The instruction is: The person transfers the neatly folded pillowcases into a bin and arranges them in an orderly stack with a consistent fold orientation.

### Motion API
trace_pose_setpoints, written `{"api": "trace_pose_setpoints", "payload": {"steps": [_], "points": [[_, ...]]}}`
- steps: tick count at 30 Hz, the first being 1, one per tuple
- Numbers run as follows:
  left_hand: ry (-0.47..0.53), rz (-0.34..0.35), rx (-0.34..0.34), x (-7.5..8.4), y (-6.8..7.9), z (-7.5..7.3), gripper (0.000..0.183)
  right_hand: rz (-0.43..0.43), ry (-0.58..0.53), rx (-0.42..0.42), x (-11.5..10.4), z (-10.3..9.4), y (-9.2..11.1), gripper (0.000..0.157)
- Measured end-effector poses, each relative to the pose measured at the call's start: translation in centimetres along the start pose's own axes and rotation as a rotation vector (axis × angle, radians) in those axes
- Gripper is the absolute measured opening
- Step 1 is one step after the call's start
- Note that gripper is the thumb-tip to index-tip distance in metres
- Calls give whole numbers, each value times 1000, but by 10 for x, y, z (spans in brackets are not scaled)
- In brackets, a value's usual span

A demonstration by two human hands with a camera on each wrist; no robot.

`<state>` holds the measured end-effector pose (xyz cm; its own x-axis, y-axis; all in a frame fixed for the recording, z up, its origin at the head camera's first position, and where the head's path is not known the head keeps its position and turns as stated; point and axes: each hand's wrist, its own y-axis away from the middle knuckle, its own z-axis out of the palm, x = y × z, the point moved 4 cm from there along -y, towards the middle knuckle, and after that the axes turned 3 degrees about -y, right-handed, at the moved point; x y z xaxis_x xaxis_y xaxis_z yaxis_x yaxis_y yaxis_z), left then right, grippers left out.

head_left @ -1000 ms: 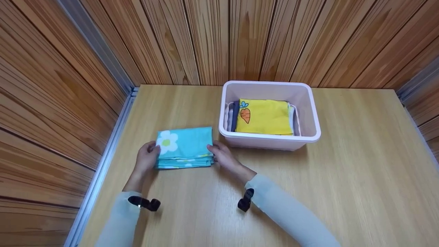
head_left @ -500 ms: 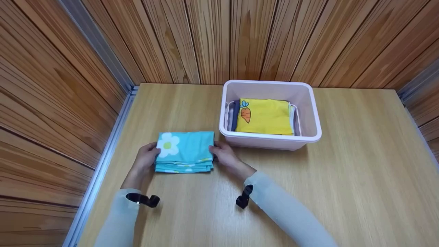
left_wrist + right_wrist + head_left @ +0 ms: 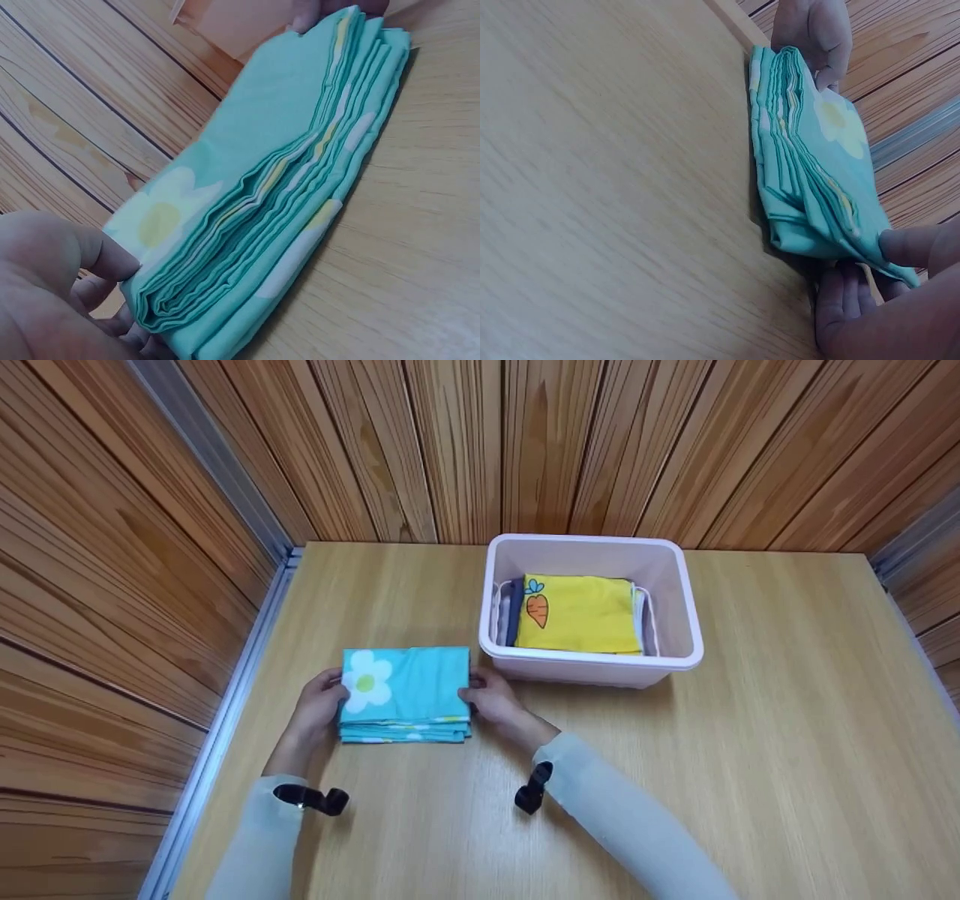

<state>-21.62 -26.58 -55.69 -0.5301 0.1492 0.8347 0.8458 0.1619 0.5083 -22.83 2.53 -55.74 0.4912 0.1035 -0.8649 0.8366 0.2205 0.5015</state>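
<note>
A folded turquoise cloth (image 3: 420,682) with a white, yellow-centred flower lies on the table in several stacked layers, the layered edges facing me. My left hand (image 3: 318,706) grips its left end, and in the left wrist view the thumb (image 3: 112,259) lies on the top layer with the fingers curled at the side. At the opposite end my right hand (image 3: 496,701) pinches the cloth, thumb on top and fingers partly tucked beneath, as the right wrist view shows. Some fingertips are hidden by the cloth.
A pale pink bin (image 3: 589,661) stands behind and right of the turquoise cloth, close to my right hand. Inside lies a folded yellow cloth (image 3: 585,615) with a carrot print, over darker fabric. Wood-panelled walls (image 3: 465,450) border the wooden table (image 3: 787,720).
The turquoise cloth has shifted slightly toward me and lies a little straighter. Both hands keep their hold at its ends. The bin stays in place.
</note>
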Motion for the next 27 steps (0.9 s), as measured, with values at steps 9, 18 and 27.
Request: {"api": "trace_pose_setpoints", "payload": {"steps": [9,18,27], "points": [[-12,30,-7,0,1,0,58,-80,-18,20,2,1,-6,39],[-30,44,-43,0,2,2,61,-168,16,8,6,2,-3,34],[36,231,-139,-1,7,8,44,-230,8,-37,8,6,-1,52]]}}
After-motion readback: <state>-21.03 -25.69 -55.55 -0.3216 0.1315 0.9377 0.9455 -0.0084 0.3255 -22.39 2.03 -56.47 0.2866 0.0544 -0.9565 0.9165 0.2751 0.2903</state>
